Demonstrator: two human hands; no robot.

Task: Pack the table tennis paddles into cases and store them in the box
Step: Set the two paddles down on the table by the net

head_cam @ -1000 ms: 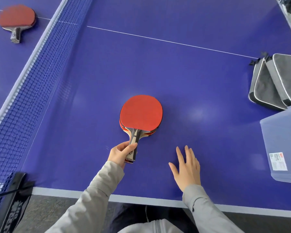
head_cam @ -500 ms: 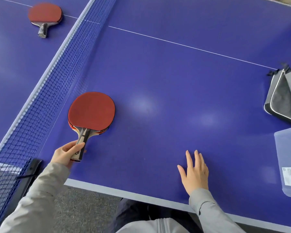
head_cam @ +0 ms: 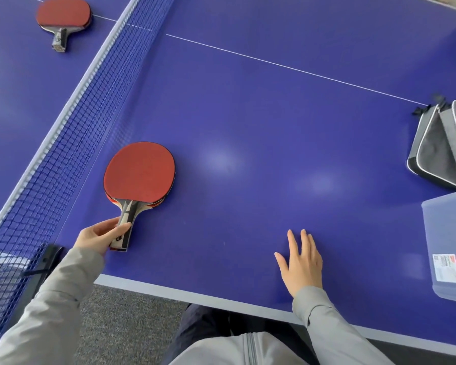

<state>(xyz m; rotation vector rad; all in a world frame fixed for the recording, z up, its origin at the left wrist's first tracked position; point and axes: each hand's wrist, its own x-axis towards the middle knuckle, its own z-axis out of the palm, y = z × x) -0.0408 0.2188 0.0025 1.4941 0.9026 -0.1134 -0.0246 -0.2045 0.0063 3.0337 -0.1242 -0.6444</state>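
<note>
Left hand [head_cam: 100, 237]: fingers and thumb curl round the handle of the near paddle [head_cam: 139, 173] — a firm hold at the butt end.
Right hand [head_cam: 300, 262]: fingers straight and slightly spread, palm flat on the table [head_cam: 274, 127], holding nothing.
Near paddle position: red face up, blade resting on the table just beside the net [head_cam: 71, 122]; a second blade edge appears to show beneath it, so this may be two paddles stacked.
Long axis: handle points toward the person, blade away.
Key relation: the cases [head_cam: 442, 151] and the box [head_cam: 450, 246] lie at the far right edge, well apart from the held paddle — the right hand is the nearer one to both.
Far paddle [head_cam: 63, 15]: lies across the net, untouched.
Change from earlier frames: the left hand and its paddle have moved from the table's middle toward the net, away from the cases; the right hand has stayed flat.
</note>
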